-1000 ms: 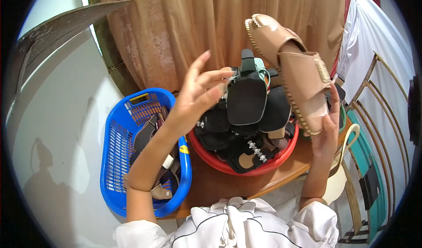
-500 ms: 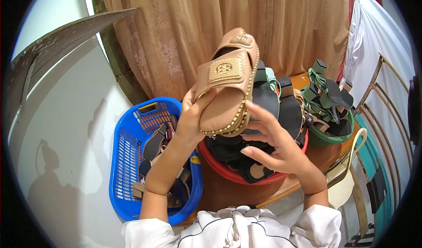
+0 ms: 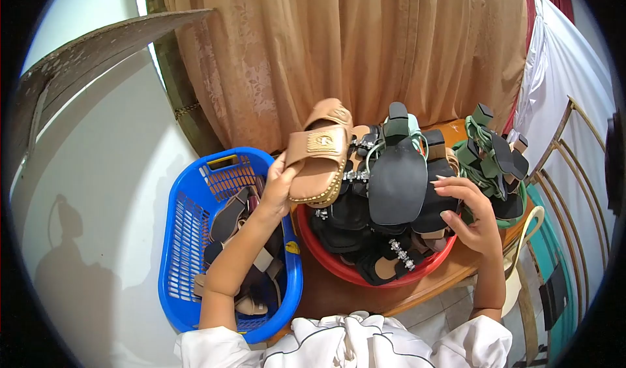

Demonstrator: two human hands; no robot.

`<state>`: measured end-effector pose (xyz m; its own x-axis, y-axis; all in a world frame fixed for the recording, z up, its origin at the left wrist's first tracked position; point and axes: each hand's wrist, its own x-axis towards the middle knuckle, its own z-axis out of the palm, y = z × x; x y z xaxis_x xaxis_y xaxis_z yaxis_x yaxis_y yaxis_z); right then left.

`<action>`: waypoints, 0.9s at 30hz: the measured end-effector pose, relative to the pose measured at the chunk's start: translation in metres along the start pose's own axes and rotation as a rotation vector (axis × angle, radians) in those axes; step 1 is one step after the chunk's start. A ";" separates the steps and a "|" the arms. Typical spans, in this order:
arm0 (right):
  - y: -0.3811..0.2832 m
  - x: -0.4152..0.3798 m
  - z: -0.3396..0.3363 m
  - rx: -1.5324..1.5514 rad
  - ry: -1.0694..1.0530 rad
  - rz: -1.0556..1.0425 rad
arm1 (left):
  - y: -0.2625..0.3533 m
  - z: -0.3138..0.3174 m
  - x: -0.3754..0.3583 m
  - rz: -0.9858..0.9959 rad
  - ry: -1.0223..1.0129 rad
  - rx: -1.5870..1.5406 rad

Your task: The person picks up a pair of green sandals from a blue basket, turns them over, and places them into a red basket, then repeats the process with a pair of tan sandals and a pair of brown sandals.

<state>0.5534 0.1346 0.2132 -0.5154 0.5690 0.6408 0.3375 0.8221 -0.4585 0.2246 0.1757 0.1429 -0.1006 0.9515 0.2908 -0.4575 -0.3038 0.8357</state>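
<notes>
My left hand (image 3: pixel 279 186) grips a pair of tan slide sandals (image 3: pixel 317 162), held together with the toes toward me. They have gold trim along the soles and a gold emblem on the strap. Over the right side of the red basin (image 3: pixel 355 276), my right hand (image 3: pixel 477 216) is open, thumb and fingers apart, beside a black-soled sandal (image 3: pixel 435 195). A green-strapped heeled sandal (image 3: pixel 398 182) lies sole up on the heap in the basin. Black sandals with a jewelled strap (image 3: pixel 399 254) lie below it.
To the left stands a blue plastic basket (image 3: pixel 171 257) holding several sandals. A green basin (image 3: pixel 518 221) with green strappy heels is at the right on the wooden table (image 3: pixel 404 296). Behind hangs a tan curtain (image 3: pixel 404 48); a metal-framed rack (image 3: pixel 580 192) stands far right.
My left hand has lowered the tan sandals and brought them slightly left. My right hand has moved away from them, to the right side of the red basin.
</notes>
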 end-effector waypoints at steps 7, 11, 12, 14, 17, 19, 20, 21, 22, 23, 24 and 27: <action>0.008 -0.009 0.000 -0.093 -0.022 0.076 | -0.020 -0.005 0.017 -0.146 -0.032 0.047; 0.010 -0.013 0.001 -0.096 -0.028 0.076 | -0.014 -0.007 0.017 -0.177 -0.083 0.119; 0.010 -0.013 0.001 -0.095 -0.031 0.081 | -0.014 -0.009 0.016 -0.181 -0.102 0.133; 0.011 -0.015 0.003 -0.107 -0.022 0.078 | -0.017 -0.012 0.014 -0.175 -0.104 0.164; 0.011 -0.016 0.006 -0.113 -0.013 0.081 | -0.027 -0.025 0.015 -0.157 -0.099 0.175; 0.011 -0.017 0.007 -0.107 -0.008 0.083 | -0.027 -0.025 0.014 -0.191 -0.079 0.114; 0.012 -0.017 0.008 -0.100 -0.003 0.084 | -0.024 -0.023 0.012 -0.230 -0.062 0.056; 0.013 -0.017 0.009 -0.093 0.001 0.084 | -0.021 -0.022 0.012 -0.270 -0.044 -0.002; 0.012 -0.017 0.009 -0.097 -0.001 0.080 | -0.022 -0.025 0.013 -0.290 -0.027 -0.033; 0.013 -0.017 0.009 -0.102 -0.003 0.077 | -0.021 -0.025 0.012 -0.290 -0.032 -0.045; 0.012 -0.017 0.008 -0.107 -0.005 0.073 | -0.020 -0.025 0.011 -0.289 -0.036 -0.057; 0.012 -0.017 0.009 -0.083 0.006 0.088 | -0.023 -0.032 0.008 -0.292 -0.014 -0.073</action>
<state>0.5592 0.1347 0.1909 -0.4760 0.6390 0.6042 0.4457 0.7676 -0.4607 0.2059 0.1922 0.1107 0.0567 0.9971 0.0500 -0.5278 -0.0125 0.8493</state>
